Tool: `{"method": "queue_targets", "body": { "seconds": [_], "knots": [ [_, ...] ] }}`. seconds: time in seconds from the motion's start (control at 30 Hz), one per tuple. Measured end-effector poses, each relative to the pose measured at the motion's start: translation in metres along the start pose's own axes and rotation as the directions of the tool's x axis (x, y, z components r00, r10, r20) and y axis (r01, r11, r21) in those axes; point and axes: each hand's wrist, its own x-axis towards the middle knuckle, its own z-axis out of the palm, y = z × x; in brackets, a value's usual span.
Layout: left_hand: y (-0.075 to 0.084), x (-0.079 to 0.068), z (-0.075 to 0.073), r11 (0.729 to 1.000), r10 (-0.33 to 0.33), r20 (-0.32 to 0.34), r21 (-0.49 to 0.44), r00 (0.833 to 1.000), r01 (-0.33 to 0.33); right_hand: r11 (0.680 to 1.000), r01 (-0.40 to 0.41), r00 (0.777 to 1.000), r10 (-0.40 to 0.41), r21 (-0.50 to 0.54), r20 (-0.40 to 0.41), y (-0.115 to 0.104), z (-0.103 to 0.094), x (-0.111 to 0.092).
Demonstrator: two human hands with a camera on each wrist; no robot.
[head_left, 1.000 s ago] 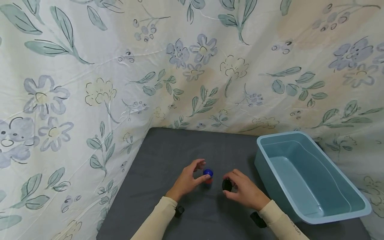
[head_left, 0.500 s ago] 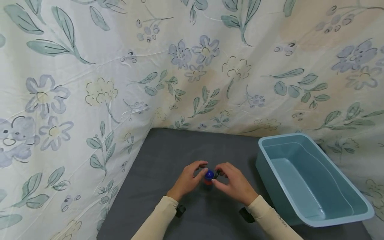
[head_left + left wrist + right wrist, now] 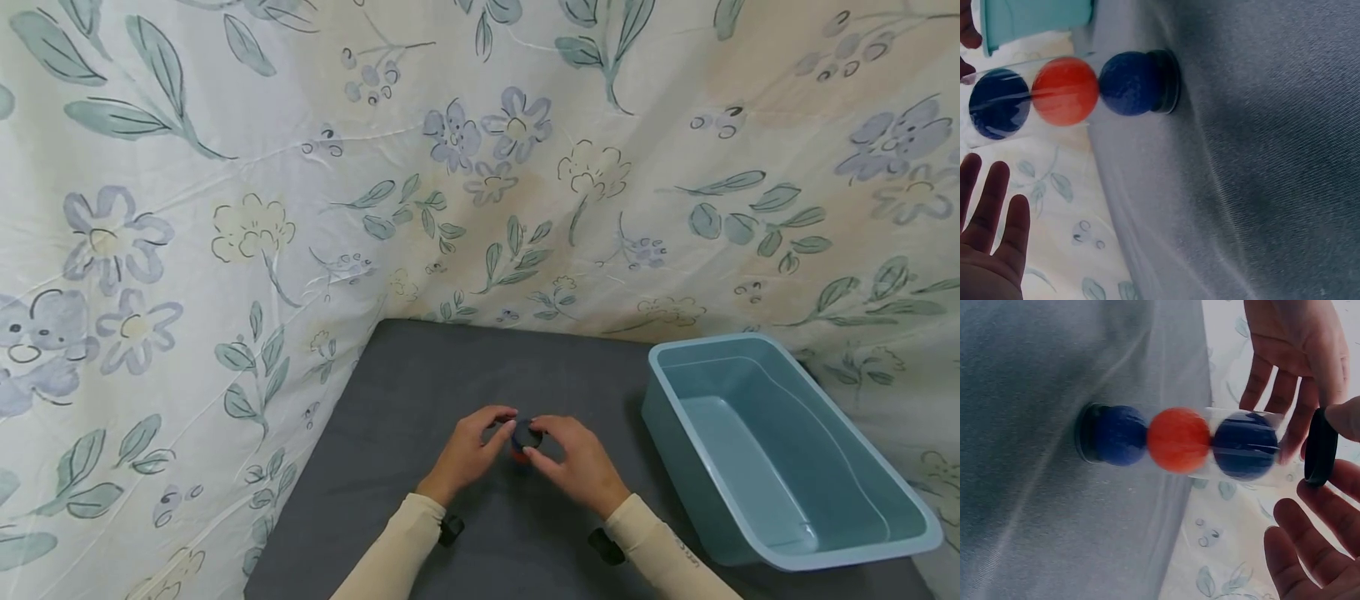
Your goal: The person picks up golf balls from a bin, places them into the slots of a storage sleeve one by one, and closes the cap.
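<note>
A clear tube (image 3: 1211, 412) stands upright on the dark cloth, holding a blue ball (image 3: 1120, 435) at the bottom, an orange ball (image 3: 1179, 439) in the middle and a dark blue ball (image 3: 1245, 446) on top. A black cap closes its base. My right hand (image 3: 576, 460) pinches a black round lid (image 3: 1320, 448) just above the tube's open top, with a small gap in the right wrist view. Beside the tube's upper end is my left hand (image 3: 467, 454), its fingers loosely extended around it. The left wrist view shows the left fingers (image 3: 991, 200) apart from the tube wall.
A light blue plastic tub (image 3: 712, 442) sits on the right of the dark cloth-covered table (image 3: 420, 367). Floral fabric (image 3: 480, 167) hangs behind and along the left side. Each wrist carries a small black camera.
My right hand has moved left, bringing the black lid from beside the tube to over its top. The lid has turned to lie flatter. My left hand has barely moved.
</note>
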Motion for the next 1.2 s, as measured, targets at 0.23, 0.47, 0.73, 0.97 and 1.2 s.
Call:
{"method": "queue_targets", "body": {
  "seconds": [0.23, 0.47, 0.73, 0.97, 1.2],
  "knots": [
    [-0.004, -0.003, 0.007, 1.000, -0.007, 0.050, 0.004, 0.999, 0.007, 0.999, -0.027, 0.999, 0.029, -0.031, 0.044, 0.005, 0.010, -0.003],
    [-0.006, -0.003, 0.011, 1.000, -0.021, 0.056, 0.013, 0.998, 0.020, 0.999, -0.051, 0.998, 0.051, -0.005, 0.032, 0.008, 0.013, -0.005],
    [-0.010, -0.004, 0.012, 0.999, -0.049, 0.056, 0.000, 0.997, 0.049, 0.998, -0.056, 0.998, 0.056, 0.039, 0.006, 0.010, 0.018, -0.005],
    [-0.009, -0.006, 0.011, 1.000, -0.005, 0.042, 0.014, 0.999, 0.005, 0.996, -0.082, 0.997, 0.082, 0.043, 0.001, 0.012, 0.024, -0.008],
    [-0.008, -0.009, 0.013, 1.000, 0.007, 0.024, 0.017, 1.000, -0.007, 0.999, 0.013, 0.998, -0.011, 0.042, -0.057, 0.015, 0.028, -0.013]
  ]
}}
